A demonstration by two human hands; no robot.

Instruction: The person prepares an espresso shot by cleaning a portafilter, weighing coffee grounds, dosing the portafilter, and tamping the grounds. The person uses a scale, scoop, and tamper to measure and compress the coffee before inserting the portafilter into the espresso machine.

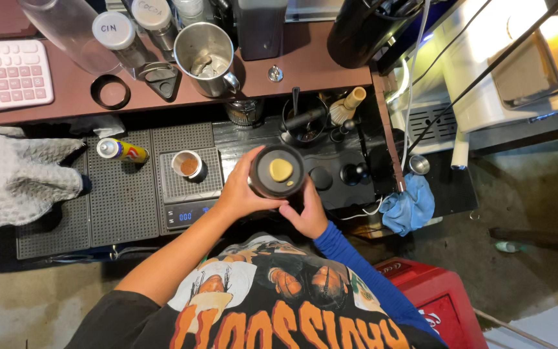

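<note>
Both hands hold a black grinder [278, 172] at chest height above the counter edge: the left hand [240, 190] wraps its side, fingers curled tight, while the right hand [306, 210] cups it from below. It looks like the grinder is being gripped for turning or opening, which calls for a firm counter-twist. Beyond sit a scale [188, 194] bearing a small cup [187, 164], then a steel pitcher [205, 58] farther back.

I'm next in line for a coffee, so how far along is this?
Done: a small white cup holding brown powder sits on the digital scale. In hand: both hands, left and right, have a grip on a round black container with a yellow centre. Left: the metal jug stands untouched on the shelf.
</note>
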